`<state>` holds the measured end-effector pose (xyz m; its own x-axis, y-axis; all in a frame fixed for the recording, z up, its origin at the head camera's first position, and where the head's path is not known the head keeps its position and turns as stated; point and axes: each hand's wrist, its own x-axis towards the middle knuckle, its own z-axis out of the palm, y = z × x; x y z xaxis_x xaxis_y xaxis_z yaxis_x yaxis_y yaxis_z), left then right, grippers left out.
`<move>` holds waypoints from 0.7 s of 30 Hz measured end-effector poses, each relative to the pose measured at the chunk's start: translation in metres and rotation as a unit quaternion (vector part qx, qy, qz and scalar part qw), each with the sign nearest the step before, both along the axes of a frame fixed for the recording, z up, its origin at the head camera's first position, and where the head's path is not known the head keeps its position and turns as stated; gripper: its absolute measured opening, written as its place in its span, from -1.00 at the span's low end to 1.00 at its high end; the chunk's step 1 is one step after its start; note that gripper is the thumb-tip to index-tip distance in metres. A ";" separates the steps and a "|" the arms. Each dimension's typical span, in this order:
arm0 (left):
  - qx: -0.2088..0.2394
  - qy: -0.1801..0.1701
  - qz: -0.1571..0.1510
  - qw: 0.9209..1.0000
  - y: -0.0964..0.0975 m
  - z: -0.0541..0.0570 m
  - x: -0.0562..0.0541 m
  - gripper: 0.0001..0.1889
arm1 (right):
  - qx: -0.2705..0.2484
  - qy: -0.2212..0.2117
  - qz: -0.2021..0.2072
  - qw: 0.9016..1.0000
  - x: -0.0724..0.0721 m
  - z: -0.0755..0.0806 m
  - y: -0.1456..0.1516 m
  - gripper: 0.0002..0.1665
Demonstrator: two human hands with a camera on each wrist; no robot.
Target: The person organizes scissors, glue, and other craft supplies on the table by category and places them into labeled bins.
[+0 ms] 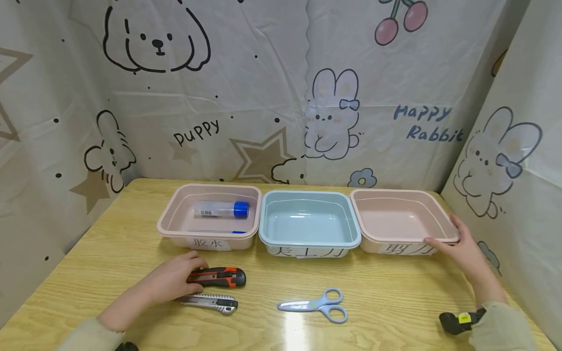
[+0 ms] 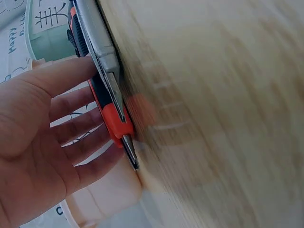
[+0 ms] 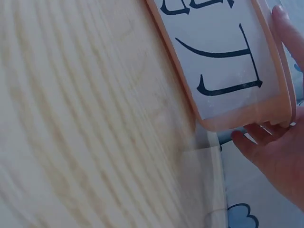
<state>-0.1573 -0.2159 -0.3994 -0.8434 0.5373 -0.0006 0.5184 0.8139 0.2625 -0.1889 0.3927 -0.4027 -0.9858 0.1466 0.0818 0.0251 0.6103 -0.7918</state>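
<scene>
Though beside silver knife (image 1: 210, 302), left grip (image 1: 173, 275) around orange-black knife (image 1: 223, 277), right grip (image 1: 466, 253) around rim of rightmost bin (image 1: 397, 240), scissors (image 1: 303, 305) between.

black-orange knife (image 1: 221, 277) partly hidden; sleeves (image 1: 502, 329) cropped

Wood tbl (image 1: 395, 292) holds 3 bins (image 1: 310, 243), 2 cutters (image 1: 219, 277) & scissors (image 1: 313, 305).

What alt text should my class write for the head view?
The left hand touches a black-and-orange utility knife beside a silver one on a table; the right hand touches the rightmost bin of three. Scissors lie nearby; the leftmost bin holds a blue-capped bottle.
</scene>
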 end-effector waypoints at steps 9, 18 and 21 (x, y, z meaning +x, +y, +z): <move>-0.003 0.017 -0.006 1.000 0.005 0.001 0.001 -0.65 | -0.012 0.010 0.008 1.000 0.000 -0.010 0.008 0.14; 0.017 0.050 -0.009 0.999 0.027 0.013 0.005 -0.62 | -0.016 0.047 -0.011 0.999 0.001 -0.017 0.014 0.09; 0.031 0.067 -0.009 0.997 0.033 0.017 0.006 -0.62 | -0.076 0.066 0.007 0.995 0.001 -0.021 0.013 0.07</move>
<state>-0.1516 -0.1830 -0.3827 -0.8236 0.5481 0.1458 0.5669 0.7884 0.2389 -0.1875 0.4061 -0.4235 -0.9701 0.1533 0.1879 -0.0922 0.4836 -0.8704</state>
